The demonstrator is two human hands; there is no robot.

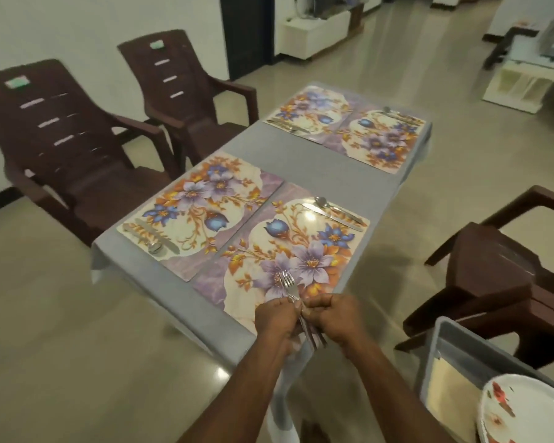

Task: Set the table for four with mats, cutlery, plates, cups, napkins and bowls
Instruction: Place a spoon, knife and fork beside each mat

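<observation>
1. Holding a bundle of forks (289, 286) over the near edge of the table (317, 177), I have both hands together, knuckles up, forearms reaching in from below.
2. My left hand (274, 318) is curled round the fork handles; my right hand (331, 314) pinches them from the other side. The hands touch at the fingertips.
3. The forks are bright metal, tines pointing away from me, above the near right mat (288, 247). The handles run down between my palms.
4. Four mats lie in two pairs on a grey cloth: glossy, rectangular with rounded corners, printed with purple and blue flowers and orange leaves.
5. Each mat carries a metal knife and spoon along its outer edge; on the near right mat the knife (333, 214) lies just beside the spoon (321, 202).
6. Plates (525, 407), white with a red floral print, sit in a grey tray (442, 343) at lower right.
7. Brown moulded plastic chairs (61, 135) stand on both sides.
</observation>
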